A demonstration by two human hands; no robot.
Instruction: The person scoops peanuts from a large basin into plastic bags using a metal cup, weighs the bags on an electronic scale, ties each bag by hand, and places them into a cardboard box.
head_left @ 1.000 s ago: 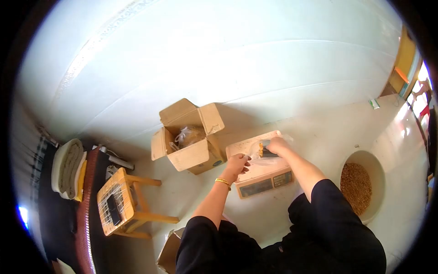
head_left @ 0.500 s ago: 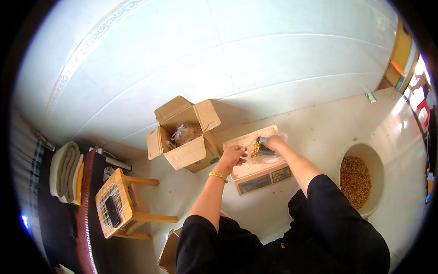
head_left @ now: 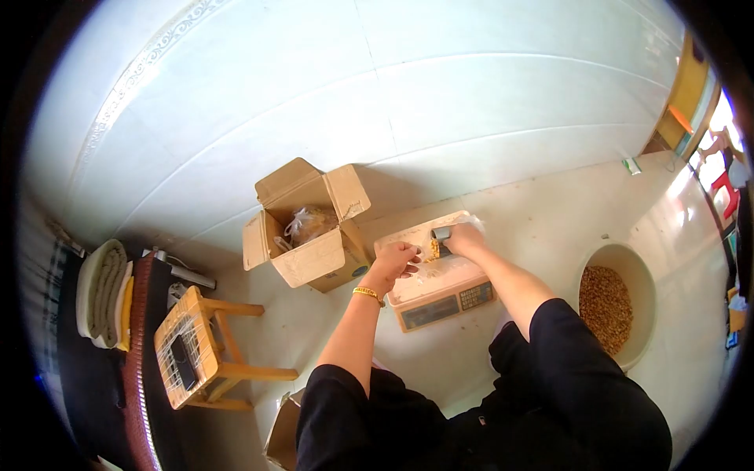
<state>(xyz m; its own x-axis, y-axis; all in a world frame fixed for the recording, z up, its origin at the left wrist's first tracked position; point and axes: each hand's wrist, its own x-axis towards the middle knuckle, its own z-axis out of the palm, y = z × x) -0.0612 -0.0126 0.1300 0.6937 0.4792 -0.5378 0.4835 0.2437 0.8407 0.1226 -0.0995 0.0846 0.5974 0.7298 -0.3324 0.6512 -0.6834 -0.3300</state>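
Observation:
Above the pinkish digital scale [head_left: 425, 314], my right hand [head_left: 466, 239] is closed around a grey metal scoop [head_left: 441, 233]. Small yellow-brown kernels [head_left: 433, 250] show at the scoop's mouth. My left hand [head_left: 397, 262], with a yellow bracelet on its wrist, pinches the edge of a clear plastic bag [head_left: 422, 256] beside the scoop. Much of the bag is hard to make out against the scale's pale top. To the right stands a large pale bucket [head_left: 646, 275] partly filled with brown kernels [head_left: 605, 310].
An open cardboard box [head_left: 314, 263] with a plastic bag [head_left: 308, 225] inside stands by the tiled wall. At left, a wooden stool [head_left: 206, 345] bears a black phone [head_left: 184, 362]. Another cardboard box [head_left: 283, 432] is near my left side.
The scoop has turned more upright, and its kernels sit lower toward the bag. My left hand stays at the bag's edge. The whole view has shifted slightly.

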